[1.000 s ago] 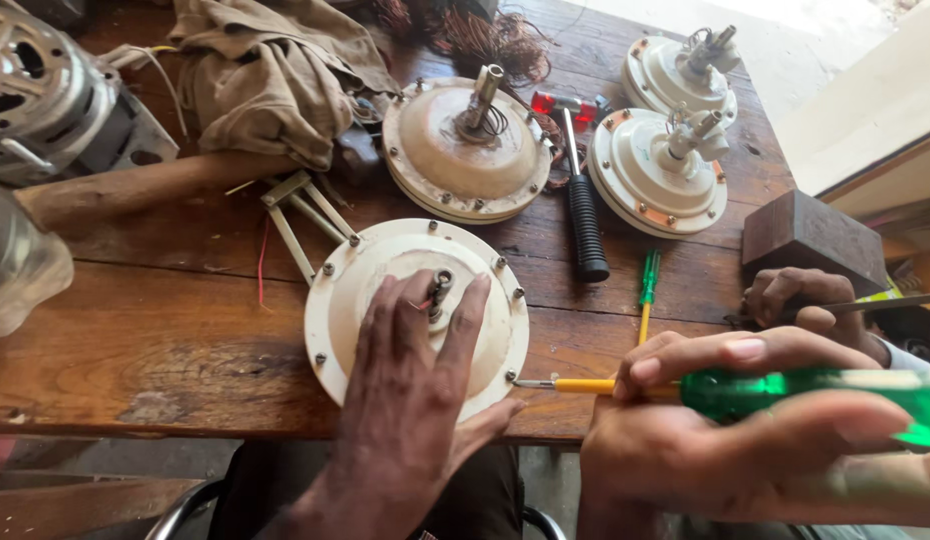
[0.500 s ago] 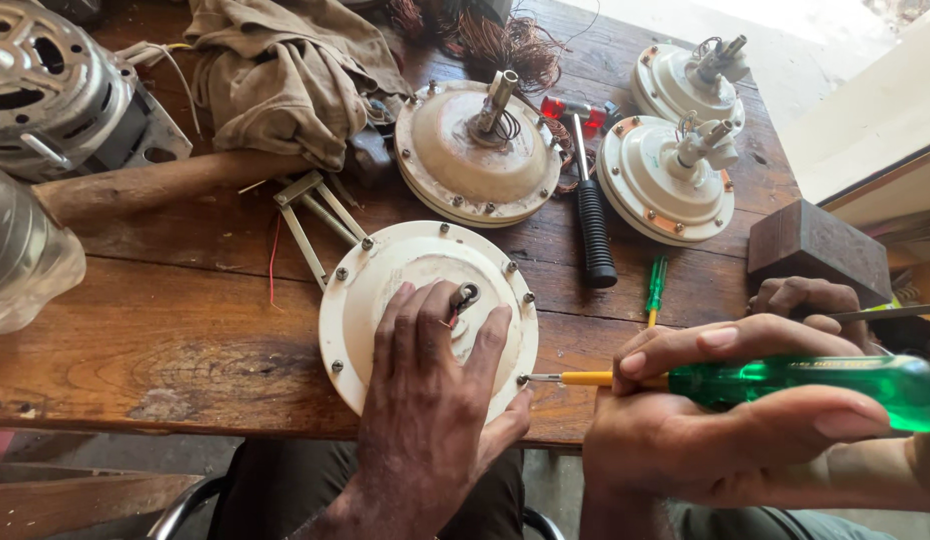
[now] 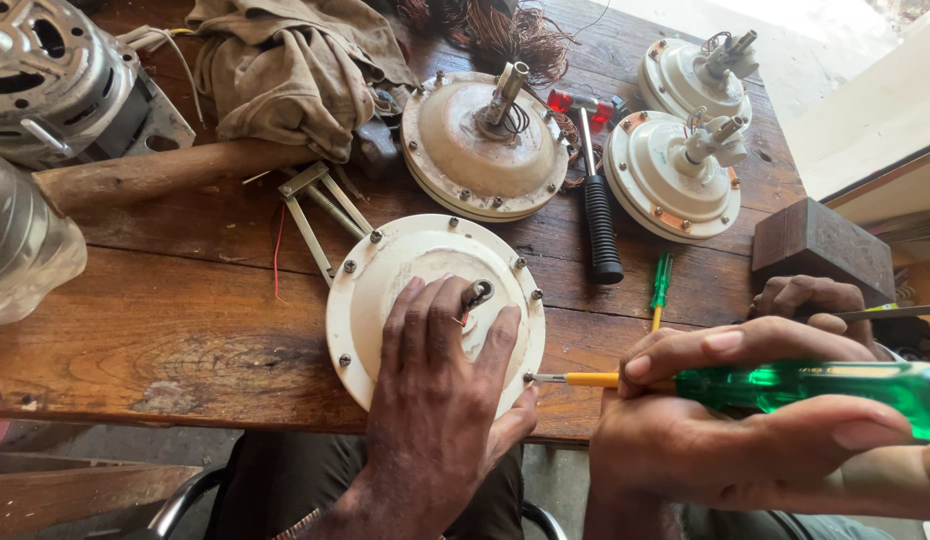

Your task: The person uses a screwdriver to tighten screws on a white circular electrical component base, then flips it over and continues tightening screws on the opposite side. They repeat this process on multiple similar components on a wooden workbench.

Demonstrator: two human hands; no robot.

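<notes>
Left hand [image 3: 440, 400] flat on top of the near round white motor housing [image 3: 385, 290], fingers spread beside the central shaft stub [image 3: 477, 294]; pressing down, not closed around anything. Housing resting at the near edge of the wooden table [image 3: 165, 330], screws showing around its rim. Right hand [image 3: 745, 420] closed around the green-handled screwdriver [image 3: 815, 385], held level, yellow shank pointing left, tip touching the housing's rim on its right side, near a screw. A second person's hand [image 3: 815, 300] just beyond the right hand, beside a dark wooden block [image 3: 815, 240]; its grip not discernible.

Farther back: three more round motor housings, one [image 3: 485, 145] at centre and two [image 3: 675, 175] [image 3: 700, 75] to the right, each with an upright shaft. Black-handled tool [image 3: 600, 225] between the centre and right housings. Small green screwdriver [image 3: 662, 285] near it. Crumpled tan cloth [image 3: 295, 70] far left of centre, grey metal motor body [image 3: 55, 80] at far left, wooden handle [image 3: 165, 170] lying in front of it.
</notes>
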